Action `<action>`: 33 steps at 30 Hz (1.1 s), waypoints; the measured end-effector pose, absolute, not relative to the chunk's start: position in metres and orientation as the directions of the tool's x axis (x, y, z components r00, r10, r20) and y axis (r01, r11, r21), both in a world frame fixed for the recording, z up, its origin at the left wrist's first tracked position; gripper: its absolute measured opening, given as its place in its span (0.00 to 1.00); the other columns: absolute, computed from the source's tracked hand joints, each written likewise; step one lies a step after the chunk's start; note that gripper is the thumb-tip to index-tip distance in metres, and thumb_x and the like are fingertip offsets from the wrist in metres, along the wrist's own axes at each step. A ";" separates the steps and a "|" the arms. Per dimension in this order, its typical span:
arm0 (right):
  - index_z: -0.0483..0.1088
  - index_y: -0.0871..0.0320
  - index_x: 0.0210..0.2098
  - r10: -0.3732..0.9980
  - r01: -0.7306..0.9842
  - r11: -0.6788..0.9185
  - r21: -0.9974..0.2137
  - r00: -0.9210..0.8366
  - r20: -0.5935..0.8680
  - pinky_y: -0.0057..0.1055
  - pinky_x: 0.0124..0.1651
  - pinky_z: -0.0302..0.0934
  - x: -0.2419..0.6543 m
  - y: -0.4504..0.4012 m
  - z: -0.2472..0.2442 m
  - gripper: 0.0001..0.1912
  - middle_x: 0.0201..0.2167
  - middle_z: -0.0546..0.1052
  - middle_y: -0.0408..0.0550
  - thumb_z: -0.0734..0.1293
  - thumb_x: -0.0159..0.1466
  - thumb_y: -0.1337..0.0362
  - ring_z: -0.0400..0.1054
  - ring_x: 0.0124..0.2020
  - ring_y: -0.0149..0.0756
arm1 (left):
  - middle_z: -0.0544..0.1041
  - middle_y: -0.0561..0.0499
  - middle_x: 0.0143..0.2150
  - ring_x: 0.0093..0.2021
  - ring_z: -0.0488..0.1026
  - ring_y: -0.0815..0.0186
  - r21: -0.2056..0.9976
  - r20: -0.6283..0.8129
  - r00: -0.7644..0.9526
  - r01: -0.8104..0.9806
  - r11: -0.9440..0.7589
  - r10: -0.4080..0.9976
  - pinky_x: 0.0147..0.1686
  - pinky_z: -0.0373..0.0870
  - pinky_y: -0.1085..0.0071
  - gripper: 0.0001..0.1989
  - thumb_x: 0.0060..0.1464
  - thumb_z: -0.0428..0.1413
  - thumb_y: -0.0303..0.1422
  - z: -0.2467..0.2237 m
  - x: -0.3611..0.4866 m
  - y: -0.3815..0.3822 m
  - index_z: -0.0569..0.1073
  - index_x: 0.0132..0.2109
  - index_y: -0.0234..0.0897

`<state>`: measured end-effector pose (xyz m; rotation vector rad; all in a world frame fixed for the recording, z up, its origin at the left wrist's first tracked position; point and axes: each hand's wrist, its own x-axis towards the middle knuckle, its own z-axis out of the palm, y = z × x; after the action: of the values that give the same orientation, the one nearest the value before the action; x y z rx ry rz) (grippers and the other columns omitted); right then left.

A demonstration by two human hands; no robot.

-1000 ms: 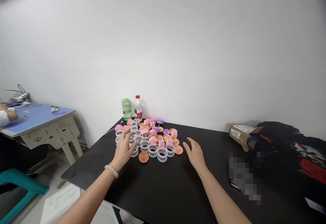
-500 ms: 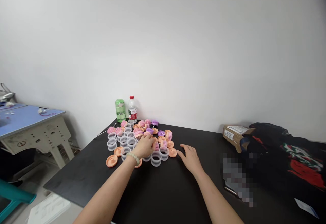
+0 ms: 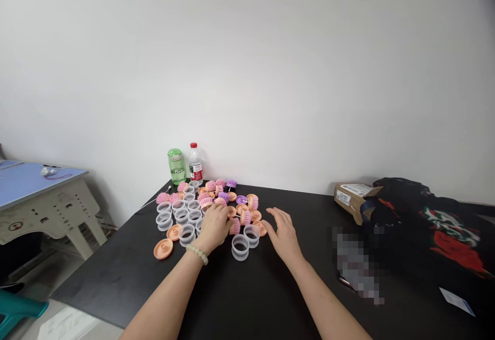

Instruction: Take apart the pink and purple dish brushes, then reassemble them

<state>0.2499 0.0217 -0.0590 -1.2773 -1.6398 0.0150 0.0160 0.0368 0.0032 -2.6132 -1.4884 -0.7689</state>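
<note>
Hands: I have them well apart, neither one holding anything I can confirm.
Left hand: my left hand sits palm down on the front of the heap of plastic parts, fingers over a pink bristled head; I cannot tell whether it grips anything. A pale bead bracelet circles the wrist.
Right hand: my right hand is open with fingers spread, resting just beside the heap's right edge, nearest a clear plastic ring and a peach disc.
Heap: it lies on the black counter, a jumble of clear rings, peach discs, and pink and purple bristled heads.
Front left of the heap: a lone peach disc lies face up, apart from the rest.
Behind the heap: a green bottle and a water bottle with a red cap stand upright.
Right of the heap: a cardboard parcel sits well away, against dark printed clothing; a pixelated patch hides what lies nearer.
Left of the heap: a blue desk stands beyond the counter.
</note>
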 end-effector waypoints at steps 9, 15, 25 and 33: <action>0.74 0.55 0.46 0.764 0.593 0.432 -0.679 0.159 0.626 0.57 0.54 0.65 0.249 0.019 -0.052 0.18 0.46 0.78 0.58 0.64 0.64 0.50 0.69 0.52 0.55 | 0.79 0.45 0.43 0.51 0.71 0.50 0.265 0.455 0.478 0.733 -0.627 0.751 0.54 0.66 0.53 0.14 0.45 0.58 0.21 -0.002 0.022 0.030 0.73 0.40 0.40; 0.71 0.55 0.51 0.808 0.408 0.489 -0.770 0.121 0.577 0.45 0.49 0.71 0.235 0.001 -0.027 0.19 0.48 0.80 0.55 0.65 0.65 0.52 0.76 0.47 0.46 | 0.76 0.45 0.48 0.51 0.72 0.52 0.395 0.576 0.349 0.673 -0.625 0.739 0.51 0.69 0.55 0.17 0.53 0.63 0.34 0.009 0.022 0.020 0.69 0.49 0.41; 0.71 0.51 0.55 0.915 -0.172 0.393 -0.903 -0.019 0.402 0.45 0.56 0.68 0.199 -0.030 -0.003 0.25 0.58 0.75 0.53 0.72 0.61 0.52 0.71 0.56 0.48 | 0.74 0.46 0.47 0.50 0.72 0.53 0.645 0.569 0.328 0.391 -0.656 0.755 0.50 0.68 0.56 0.18 0.53 0.63 0.43 0.009 0.035 -0.001 0.68 0.47 0.41; 0.74 0.55 0.45 0.905 -0.238 0.387 -0.891 0.282 0.318 0.37 0.42 0.69 0.229 -0.010 -0.007 0.25 0.42 0.79 0.50 0.77 0.52 0.50 0.74 0.42 0.43 | 0.72 0.44 0.45 0.50 0.68 0.44 0.344 0.442 0.546 0.630 -0.697 0.712 0.50 0.66 0.49 0.36 0.26 0.73 0.50 0.009 0.023 0.006 0.72 0.42 0.39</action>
<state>0.2291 -0.0100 -0.0073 -0.8390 -0.9816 0.8994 0.0230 0.0060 0.0087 -2.8875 -1.2613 -0.9350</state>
